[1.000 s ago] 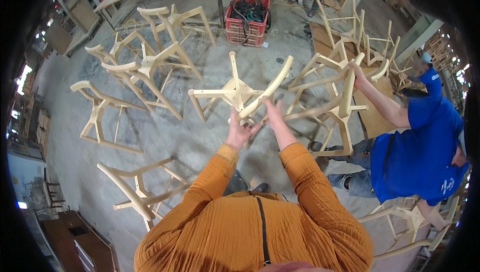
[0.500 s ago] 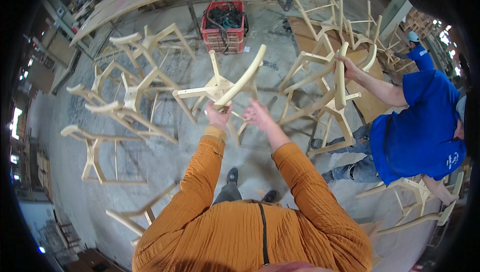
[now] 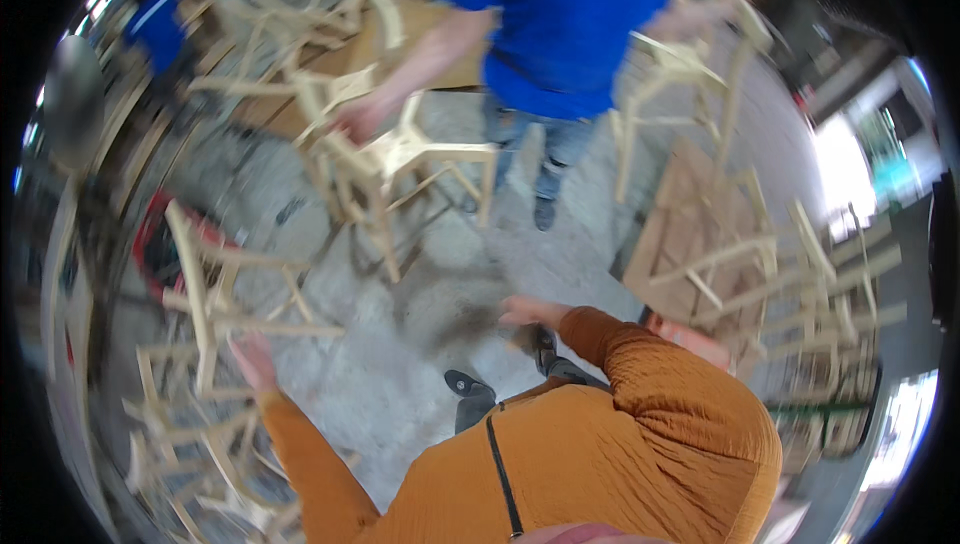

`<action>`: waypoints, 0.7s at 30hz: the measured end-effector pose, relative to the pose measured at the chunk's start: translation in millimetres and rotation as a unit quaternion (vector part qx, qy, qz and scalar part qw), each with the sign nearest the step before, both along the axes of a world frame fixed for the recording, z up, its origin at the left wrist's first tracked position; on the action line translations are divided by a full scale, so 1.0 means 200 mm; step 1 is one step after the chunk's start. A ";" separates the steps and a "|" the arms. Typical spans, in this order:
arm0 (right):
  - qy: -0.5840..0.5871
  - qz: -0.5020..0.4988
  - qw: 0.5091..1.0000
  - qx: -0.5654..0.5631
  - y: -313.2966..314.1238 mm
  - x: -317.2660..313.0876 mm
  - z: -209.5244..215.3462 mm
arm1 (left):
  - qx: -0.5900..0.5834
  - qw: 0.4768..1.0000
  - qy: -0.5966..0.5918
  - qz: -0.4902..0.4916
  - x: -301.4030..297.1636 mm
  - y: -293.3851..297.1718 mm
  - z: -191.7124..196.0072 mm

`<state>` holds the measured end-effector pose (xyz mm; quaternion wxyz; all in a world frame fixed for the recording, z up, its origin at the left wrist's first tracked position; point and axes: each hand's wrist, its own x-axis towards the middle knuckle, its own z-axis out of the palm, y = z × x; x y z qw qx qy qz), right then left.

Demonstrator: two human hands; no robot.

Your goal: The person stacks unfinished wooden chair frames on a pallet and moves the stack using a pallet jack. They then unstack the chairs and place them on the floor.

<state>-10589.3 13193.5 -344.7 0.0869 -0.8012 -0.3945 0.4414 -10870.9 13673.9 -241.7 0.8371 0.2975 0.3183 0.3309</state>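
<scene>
Fingers of our left hand [image 3: 255, 359] spread wide and hold nothing — they reach toward a pale wooden chair frame [image 3: 215, 289] standing at our left, just beside it; blur hides any touch. Our right hand [image 3: 525, 312] hangs loose and empty over the concrete floor [image 3: 440, 274]. Ahead, a person in a blue shirt [image 3: 560, 19] grips another frame [image 3: 400, 154].

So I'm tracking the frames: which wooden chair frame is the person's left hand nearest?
The pale chair frame at the left, just above the left hand; the co-worker grips another farther up.
</scene>
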 end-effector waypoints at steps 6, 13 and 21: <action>0.178 -0.660 0.729 0.034 -1.10 0.22 0.25 | -0.145 0.878 0.159 -0.426 0.13 -1.15 -0.37; -0.014 -0.754 0.206 0.623 -2.46 0.57 0.80 | 0.358 0.540 0.158 -0.745 0.64 -2.39 -0.41; -0.117 -0.711 0.001 0.693 -3.80 0.93 1.22 | 0.270 0.694 0.413 -0.523 1.08 -2.71 -0.18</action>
